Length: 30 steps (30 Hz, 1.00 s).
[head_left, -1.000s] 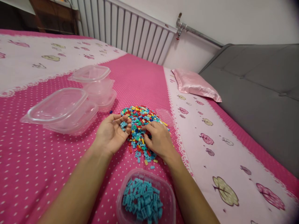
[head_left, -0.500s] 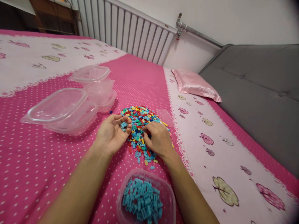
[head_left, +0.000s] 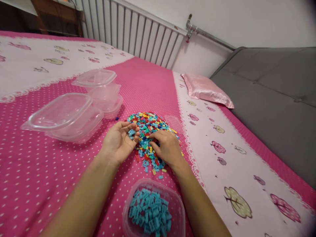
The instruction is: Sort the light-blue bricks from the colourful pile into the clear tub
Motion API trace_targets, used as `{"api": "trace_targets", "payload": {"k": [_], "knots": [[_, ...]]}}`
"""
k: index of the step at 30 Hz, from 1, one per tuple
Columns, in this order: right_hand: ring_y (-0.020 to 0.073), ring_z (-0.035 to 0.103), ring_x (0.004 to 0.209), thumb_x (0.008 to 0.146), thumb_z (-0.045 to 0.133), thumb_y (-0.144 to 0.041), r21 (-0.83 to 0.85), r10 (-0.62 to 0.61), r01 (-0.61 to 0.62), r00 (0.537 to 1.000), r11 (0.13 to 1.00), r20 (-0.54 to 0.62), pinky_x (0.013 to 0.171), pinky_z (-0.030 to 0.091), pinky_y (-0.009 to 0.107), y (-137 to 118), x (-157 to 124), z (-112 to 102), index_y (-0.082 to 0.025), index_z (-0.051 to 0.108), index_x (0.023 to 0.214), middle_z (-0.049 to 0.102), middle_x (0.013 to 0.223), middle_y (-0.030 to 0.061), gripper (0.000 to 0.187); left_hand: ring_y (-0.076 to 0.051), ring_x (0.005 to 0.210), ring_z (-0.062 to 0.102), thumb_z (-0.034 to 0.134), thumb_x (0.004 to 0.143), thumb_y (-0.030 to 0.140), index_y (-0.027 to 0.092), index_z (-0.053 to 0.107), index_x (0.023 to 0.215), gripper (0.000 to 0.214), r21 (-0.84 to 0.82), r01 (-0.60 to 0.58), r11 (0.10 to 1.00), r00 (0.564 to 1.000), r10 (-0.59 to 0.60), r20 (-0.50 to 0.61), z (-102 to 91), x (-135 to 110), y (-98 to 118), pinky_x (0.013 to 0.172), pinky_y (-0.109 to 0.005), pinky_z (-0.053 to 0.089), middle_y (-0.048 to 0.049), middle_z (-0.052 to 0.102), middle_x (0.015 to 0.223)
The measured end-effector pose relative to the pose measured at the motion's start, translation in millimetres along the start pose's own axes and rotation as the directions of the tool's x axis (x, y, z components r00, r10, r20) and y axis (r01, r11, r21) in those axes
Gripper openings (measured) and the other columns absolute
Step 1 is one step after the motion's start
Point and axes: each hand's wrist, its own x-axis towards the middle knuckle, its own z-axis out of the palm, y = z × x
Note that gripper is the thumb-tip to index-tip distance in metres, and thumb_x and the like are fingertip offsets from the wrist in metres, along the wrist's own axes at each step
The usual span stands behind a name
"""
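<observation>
Cupped with its palm up, my left hand (head_left: 119, 141) holds a few light blue toy bricks (head_left: 131, 133) near its fingertips. It is at the left edge of a heap of mixed toy bricks (head_left: 145, 123) in red, yellow, green and blue. My right hand (head_left: 166, 146) reaches over the right side of this heap, thumb and forefinger a little apart at the bricks; its other fingers are partly hidden. Nearer to me, between my forearms, stands a clear plastic container (head_left: 179, 204) partly filled with light blue bricks (head_left: 150, 210).
Stacked clear containers (head_left: 66, 115) stand on the left, with more containers (head_left: 103, 95) behind them. A clear lid (head_left: 174, 124) lies by the heap's right edge. The pink dotted bedspread (head_left: 145, 82) bears a pillow (head_left: 206, 89) by the grey headboard (head_left: 271, 89).
My right hand has shifted slightly left over the heap, its thumb and forefinger a bit more stretched. My left hand stays almost still with its bricks.
</observation>
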Motion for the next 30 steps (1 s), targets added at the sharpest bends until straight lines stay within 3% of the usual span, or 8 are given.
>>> {"api": "trace_targets", "payload": {"k": [15,23,27,30], "knots": [[0.0202,0.061,0.084,0.081,0.053,-0.018,-0.04,0.059,-0.063,0.993,0.997,-0.1,0.076,0.044,0.031,1.0,0.5,7.0,-0.019,0.067,0.088,0.067,0.09,0.0055,0.015,-0.011,0.054,0.052,0.04,0.082,0.012,0.012,0.053,0.072,0.016,0.009,-0.017,1.0,1.0,0.017,0.013,-0.5,2.2,-1.7,0.046,-0.018,0.048,-0.0067,0.054,0.066],[0.0117,0.053,0.058,0.076,0.059,-0.02,0.218,0.181,-0.12,0.941,0.968,-0.286,0.062,0.044,0.026,0.6,3.4,-6.9,-0.018,0.067,0.08,0.066,0.078,0.0019,0.009,-0.012,0.056,0.057,0.04,0.084,0.012,0.01,0.055,0.075,0.018,0.028,0.006,1.0,0.999,-0.007,0.041,1.5,1.1,-4.2,0.051,-0.019,0.052,-0.0077,0.058,0.067],[0.0097,0.054,0.055,0.076,0.061,-0.019,0.346,0.173,-0.038,0.914,0.937,-0.366,0.06,0.045,0.025,-3.4,3.7,-15.7,-0.018,0.067,0.081,0.066,0.077,0.0004,0.008,-0.015,0.065,0.063,0.039,0.086,0.013,0.009,0.057,0.079,0.019,0.049,0.097,0.994,0.985,-0.103,0.14,3.9,-0.9,-7.8,0.062,-0.024,0.057,-0.0112,0.062,0.074],[0.0101,0.056,0.059,0.077,0.061,-0.018,0.398,0.117,0.041,0.924,0.917,-0.364,0.06,0.047,0.025,-8.2,2.9,-20.1,-0.018,0.067,0.082,0.068,0.081,0.0012,0.008,-0.016,0.069,0.064,0.038,0.089,0.013,0.008,0.058,0.086,0.021,0.048,0.174,0.983,0.955,-0.181,0.234,4.3,-2.3,-11.3,0.07,-0.028,0.058,-0.0123,0.064,0.082]]}}
